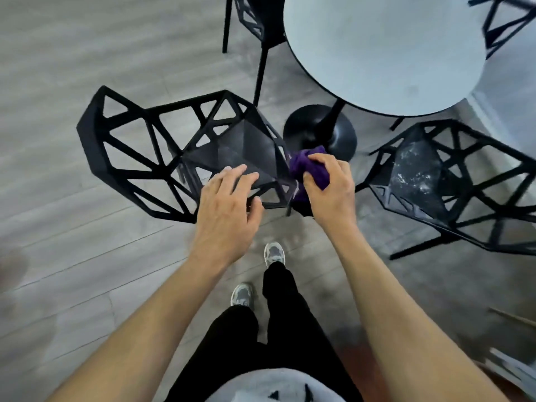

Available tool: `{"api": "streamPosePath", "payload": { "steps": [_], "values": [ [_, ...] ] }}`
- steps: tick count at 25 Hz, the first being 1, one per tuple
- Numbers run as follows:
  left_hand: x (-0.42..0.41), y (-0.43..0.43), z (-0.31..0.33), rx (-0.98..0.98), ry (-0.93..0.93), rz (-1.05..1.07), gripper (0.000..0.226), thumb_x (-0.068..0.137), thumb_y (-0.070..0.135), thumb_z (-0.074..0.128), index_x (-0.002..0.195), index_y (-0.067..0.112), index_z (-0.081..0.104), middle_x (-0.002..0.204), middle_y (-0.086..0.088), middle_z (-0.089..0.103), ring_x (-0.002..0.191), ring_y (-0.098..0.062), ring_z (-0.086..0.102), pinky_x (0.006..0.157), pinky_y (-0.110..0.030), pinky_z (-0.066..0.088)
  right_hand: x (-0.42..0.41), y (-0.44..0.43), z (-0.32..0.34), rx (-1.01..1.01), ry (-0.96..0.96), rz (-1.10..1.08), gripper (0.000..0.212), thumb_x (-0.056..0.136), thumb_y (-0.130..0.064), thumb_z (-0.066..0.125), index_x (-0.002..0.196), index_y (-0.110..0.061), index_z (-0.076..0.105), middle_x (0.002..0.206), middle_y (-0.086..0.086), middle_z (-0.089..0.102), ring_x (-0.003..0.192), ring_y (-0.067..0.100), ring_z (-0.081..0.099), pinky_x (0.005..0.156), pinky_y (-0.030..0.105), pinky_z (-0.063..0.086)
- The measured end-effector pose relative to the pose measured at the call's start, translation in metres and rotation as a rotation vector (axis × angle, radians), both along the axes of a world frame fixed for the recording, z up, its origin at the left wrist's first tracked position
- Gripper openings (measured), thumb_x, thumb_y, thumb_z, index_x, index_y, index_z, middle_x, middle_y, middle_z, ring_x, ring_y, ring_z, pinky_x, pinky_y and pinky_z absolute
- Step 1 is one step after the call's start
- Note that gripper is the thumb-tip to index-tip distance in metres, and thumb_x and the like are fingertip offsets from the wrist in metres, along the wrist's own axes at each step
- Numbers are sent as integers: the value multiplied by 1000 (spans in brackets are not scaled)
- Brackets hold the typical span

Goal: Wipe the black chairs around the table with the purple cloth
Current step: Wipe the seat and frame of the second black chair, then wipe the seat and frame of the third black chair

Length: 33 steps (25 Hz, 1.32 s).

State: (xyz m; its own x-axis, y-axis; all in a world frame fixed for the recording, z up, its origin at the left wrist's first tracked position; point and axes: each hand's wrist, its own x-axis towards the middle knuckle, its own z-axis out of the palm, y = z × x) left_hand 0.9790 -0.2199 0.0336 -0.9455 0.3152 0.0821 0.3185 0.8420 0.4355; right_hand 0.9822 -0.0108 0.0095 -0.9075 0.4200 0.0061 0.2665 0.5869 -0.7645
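A black open-frame chair (162, 146) stands in front of me, left of centre, its back pointing left. My left hand (229, 207) rests on the front of its seat with the fingers spread and fairly straight. At the seat's right front corner my right hand (330, 187) grips the bunched purple cloth (307, 166) against the edge. A second black chair (452, 181) stands to the right, its seat streaked with white dust. Two more black chairs (252, 21) show partly at the top.
The round grey table (383, 53) on a black pedestal base (322, 132) stands behind the chairs. The floor is grey wood planks, open on the left. My feet in grey shoes (274, 253) are just below the near chair.
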Motion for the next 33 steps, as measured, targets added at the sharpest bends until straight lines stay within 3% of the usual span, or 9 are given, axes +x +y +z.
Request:
{"api": "streamPosePath", "payload": {
  "steps": [5, 8, 10, 15, 19, 25, 30, 33],
  "values": [
    [21, 16, 48, 34, 66, -112, 47, 95, 35, 42, 132, 13, 61, 137, -6, 58, 128, -26, 51, 111, -41, 38, 67, 36, 51, 26, 74, -224, 35, 90, -21, 70, 125, -25, 64, 117, -3, 55, 101, 10, 55, 88, 15, 41],
    [28, 44, 70, 40, 69, -173, 45, 95, 35, 43, 132, 15, 61, 137, -4, 58, 129, -25, 50, 111, -41, 37, 100, 62, 69, 9, 100, -304, 34, 92, -24, 69, 125, -28, 63, 119, -3, 55, 95, -1, 53, 82, 2, 37],
    [31, 68, 81, 56, 79, -213, 42, 95, 32, 47, 132, 17, 61, 136, -2, 59, 129, -23, 50, 112, -39, 35, 116, 81, 76, -22, 138, -352, 34, 92, -24, 69, 126, -28, 62, 118, -4, 55, 97, -8, 53, 82, 2, 39],
    [42, 158, 103, 85, 117, -339, 38, 96, 31, 47, 129, 17, 61, 130, -1, 61, 124, -21, 52, 109, -35, 36, 152, 145, 85, -78, 200, -428, 34, 94, -24, 68, 127, -26, 61, 119, -2, 56, 101, 3, 58, 88, 18, 49],
    [61, 244, 109, 112, 108, -406, 38, 95, 30, 49, 128, 17, 62, 129, -2, 61, 122, -22, 53, 108, -34, 36, 176, 212, 90, -94, 198, -443, 35, 93, -23, 68, 127, -25, 62, 120, -1, 55, 104, -3, 56, 83, 6, 46],
    [89, 355, 106, 133, 57, -468, 40, 96, 33, 47, 130, 19, 60, 133, 1, 59, 126, -20, 50, 110, -40, 40, 202, 315, 94, -74, 218, -511, 35, 92, -22, 71, 125, -28, 61, 117, -6, 54, 99, 2, 57, 80, 8, 46],
    [80, 405, 98, 114, 28, -465, 37, 96, 31, 49, 129, 20, 61, 132, 3, 59, 125, -19, 50, 109, -39, 40, 199, 370, 92, -102, 188, -541, 33, 92, -20, 71, 123, -30, 63, 115, -7, 53, 98, -16, 51, 74, -1, 42],
    [66, 437, 91, 107, 12, -464, 34, 97, 28, 53, 129, 20, 62, 131, 4, 59, 125, -17, 49, 110, -34, 37, 184, 399, 87, -122, 174, -544, 33, 92, -22, 71, 121, -35, 63, 115, -10, 53, 101, -15, 51, 77, 0, 42]
  ]
}}
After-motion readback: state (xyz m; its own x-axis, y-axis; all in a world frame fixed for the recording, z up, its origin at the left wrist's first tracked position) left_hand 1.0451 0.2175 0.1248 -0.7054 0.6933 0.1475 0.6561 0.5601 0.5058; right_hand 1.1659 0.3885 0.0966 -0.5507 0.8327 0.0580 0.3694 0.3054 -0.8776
